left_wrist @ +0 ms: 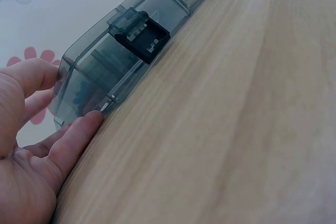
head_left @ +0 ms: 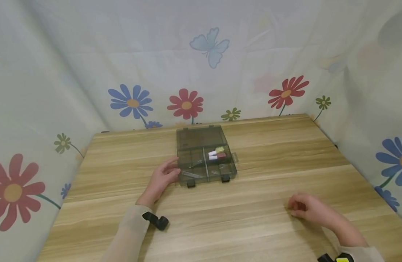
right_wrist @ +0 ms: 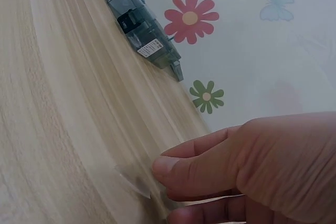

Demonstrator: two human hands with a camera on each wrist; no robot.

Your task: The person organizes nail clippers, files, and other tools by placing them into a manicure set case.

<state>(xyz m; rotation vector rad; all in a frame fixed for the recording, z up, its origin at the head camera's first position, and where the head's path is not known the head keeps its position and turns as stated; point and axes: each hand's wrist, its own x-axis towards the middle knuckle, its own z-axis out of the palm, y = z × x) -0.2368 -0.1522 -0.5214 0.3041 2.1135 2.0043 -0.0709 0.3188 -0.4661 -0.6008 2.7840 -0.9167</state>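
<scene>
A grey see-through compartment box [head_left: 207,180] lies on the table with its lid [head_left: 201,137] raised toward the back. In the head view my left hand [head_left: 159,180] is at its left side; the fingertips touch the wall near the front corner, and in the left wrist view one finger [left_wrist: 79,137] lies low along it. Two small white-ended pieces, one with a yellow-green part [head_left: 219,149] and one with a dark red part [head_left: 222,155], lie in a right compartment. Away to the right, my right hand [head_left: 313,211] pinches what looks like a clear plastic piece [right_wrist: 131,182], faint and partly hidden.
Two black latches [head_left: 191,183] stick out from the box's front edge, and a small tab [head_left: 235,157] from its right side. A wood-grain table [head_left: 220,225] spreads under everything. A flower-printed curtain [head_left: 155,65] surrounds its back and sides.
</scene>
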